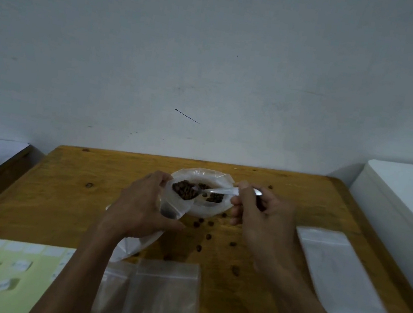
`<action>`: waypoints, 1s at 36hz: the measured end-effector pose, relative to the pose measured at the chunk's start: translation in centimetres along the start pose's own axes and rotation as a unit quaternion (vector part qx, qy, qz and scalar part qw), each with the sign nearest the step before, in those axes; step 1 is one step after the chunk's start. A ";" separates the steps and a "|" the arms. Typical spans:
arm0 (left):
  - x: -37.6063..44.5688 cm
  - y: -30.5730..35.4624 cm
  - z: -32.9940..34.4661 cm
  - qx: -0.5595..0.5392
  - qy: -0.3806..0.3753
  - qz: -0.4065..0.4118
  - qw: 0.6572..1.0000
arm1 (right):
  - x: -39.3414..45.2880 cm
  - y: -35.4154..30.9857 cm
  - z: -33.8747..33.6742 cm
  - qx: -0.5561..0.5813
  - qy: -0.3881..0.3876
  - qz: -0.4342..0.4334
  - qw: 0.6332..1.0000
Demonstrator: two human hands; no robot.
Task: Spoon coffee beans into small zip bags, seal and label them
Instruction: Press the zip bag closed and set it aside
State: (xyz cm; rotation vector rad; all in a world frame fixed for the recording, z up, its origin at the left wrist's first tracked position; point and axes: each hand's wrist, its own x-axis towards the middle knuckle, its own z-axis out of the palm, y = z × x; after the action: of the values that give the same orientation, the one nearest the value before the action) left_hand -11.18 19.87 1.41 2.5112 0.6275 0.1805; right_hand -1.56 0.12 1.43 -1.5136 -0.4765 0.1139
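My left hand [140, 204] grips a small clear zip bag [177, 200] with its mouth held open; coffee beans show inside it. My right hand [258, 212] pinches the handle of a clear plastic spoon [217, 190] whose bowl reaches into the bag's mouth. Behind them sits a white bowl [208, 211] lined with plastic and holding more coffee beans [214, 198]. Several loose beans [208, 236] lie scattered on the wooden table in front of the bowl.
Empty clear zip bags [163, 294] lie at the near edge, and a larger plastic bag [133, 244] lies under my left wrist. A green label sheet [2, 276] sits near left. A white packet [342, 278] lies right. A white box [407, 202] stands far right.
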 end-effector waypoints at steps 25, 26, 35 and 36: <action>-0.1 -0.1 0.1 0.002 0.006 0.001 1.000 | 1.0 3.9 2.7 -0.043 0.066 0.083 0.993; -0.2 -0.1 0.1 0.002 0.007 0.000 1.000 | 1.1 3.8 2.6 -0.027 0.078 0.098 0.992; -0.2 -0.2 0.1 0.003 0.006 0.001 1.000 | 1.8 1.9 -0.4 0.026 0.127 0.079 0.988; -0.2 -0.2 0.1 0.004 0.006 0.000 1.000 | 1.8 1.5 -0.6 0.034 0.124 0.072 0.989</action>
State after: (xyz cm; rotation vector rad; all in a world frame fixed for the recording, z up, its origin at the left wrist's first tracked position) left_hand -11.39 19.83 1.21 2.5184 0.6352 0.1942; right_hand 0.56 0.34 0.39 -1.4704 -0.1624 0.0530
